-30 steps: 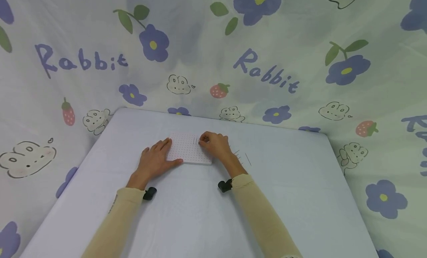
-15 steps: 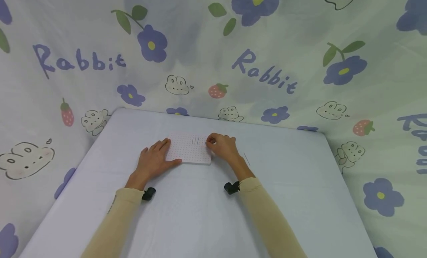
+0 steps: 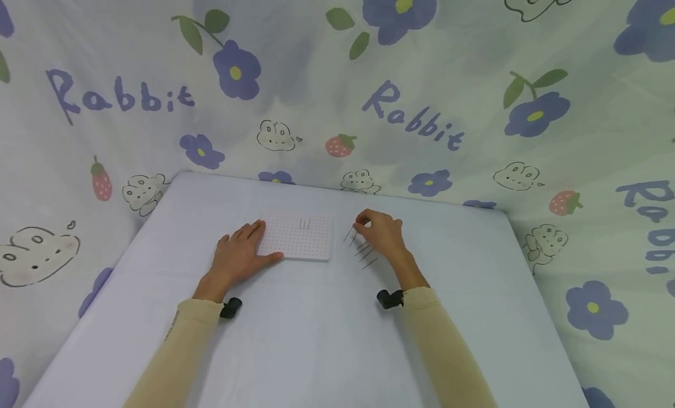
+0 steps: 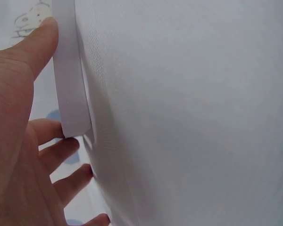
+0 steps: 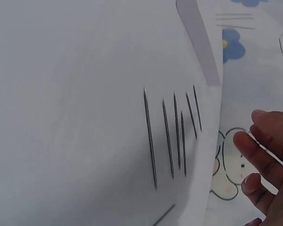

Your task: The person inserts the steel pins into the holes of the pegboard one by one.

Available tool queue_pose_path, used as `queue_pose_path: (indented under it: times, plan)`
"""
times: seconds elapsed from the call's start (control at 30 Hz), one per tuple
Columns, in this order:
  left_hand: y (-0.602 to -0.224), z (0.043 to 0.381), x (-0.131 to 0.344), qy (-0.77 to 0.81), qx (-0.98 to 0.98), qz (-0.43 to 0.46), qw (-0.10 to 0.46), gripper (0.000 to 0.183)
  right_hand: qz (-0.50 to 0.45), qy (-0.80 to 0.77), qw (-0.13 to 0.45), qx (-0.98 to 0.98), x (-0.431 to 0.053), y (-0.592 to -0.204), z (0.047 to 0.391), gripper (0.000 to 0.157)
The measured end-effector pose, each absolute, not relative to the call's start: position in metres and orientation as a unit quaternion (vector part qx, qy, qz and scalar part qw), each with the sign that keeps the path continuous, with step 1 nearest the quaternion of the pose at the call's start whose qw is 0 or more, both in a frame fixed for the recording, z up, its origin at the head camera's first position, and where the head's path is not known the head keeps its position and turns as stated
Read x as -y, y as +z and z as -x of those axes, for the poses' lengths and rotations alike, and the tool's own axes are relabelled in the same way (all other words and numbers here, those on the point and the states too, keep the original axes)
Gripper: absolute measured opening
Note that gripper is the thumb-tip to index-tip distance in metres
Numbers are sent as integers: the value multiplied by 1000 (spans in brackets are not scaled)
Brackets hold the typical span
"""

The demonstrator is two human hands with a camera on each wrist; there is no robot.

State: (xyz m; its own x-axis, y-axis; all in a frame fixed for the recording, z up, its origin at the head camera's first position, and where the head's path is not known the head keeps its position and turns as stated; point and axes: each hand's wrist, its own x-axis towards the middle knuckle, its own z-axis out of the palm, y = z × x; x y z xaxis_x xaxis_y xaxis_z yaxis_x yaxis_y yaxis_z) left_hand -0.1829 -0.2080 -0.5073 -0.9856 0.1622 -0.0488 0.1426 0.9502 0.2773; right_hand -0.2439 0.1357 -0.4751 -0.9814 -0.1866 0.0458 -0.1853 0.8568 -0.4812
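A white board with a grid of small holes [image 3: 287, 241] lies flat on the table, with three thin metal pins [image 3: 304, 223] standing upright toward its far right. My left hand [image 3: 234, 258] lies against the board's left side, its fingers at the left edge and thumb [image 4: 45, 40] along the near edge. Right of the board, my right hand [image 3: 382, 232] hovers over several loose grey pins [image 5: 151, 139]. Their ends are pointed, and they lie roughly side by side on the white cloth. In the right wrist view, nothing shows between the loosely bent fingers [image 5: 257, 153].
A white cloth covers the table [image 3: 316, 332], whose far edge meets a patterned curtain [image 3: 311, 74] of flowers and rabbits. One separate pin [image 5: 164, 214] lies at the bottom of the right wrist view. Small black cameras [image 3: 390, 299] sit at both wrists.
My right hand has left the upright pins and moved right, away from the board to the loose pins. The left hand stays on the board; the head view has shifted slightly.
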Motion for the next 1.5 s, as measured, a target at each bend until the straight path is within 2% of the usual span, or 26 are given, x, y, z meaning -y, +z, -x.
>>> queue_pose_path:
  times: [0.53, 0.8, 1.27, 1.5]
  plan:
    - [-510, 184, 211, 136, -987, -75, 39, 105, 33, -239, 10, -970, -178, -479, 223, 25]
    - [-512, 183, 213, 136, -987, -76, 40, 106, -27, -246, 43, -968, -183, -489, 216, 26]
    - [-513, 184, 213, 132, -987, -79, 39, 107, -50, -257, 74, -962, -187, -501, 212, 22]
    - [-510, 183, 212, 137, -987, -79, 39, 106, -50, -239, 66, -967, -186, -502, 211, 21]
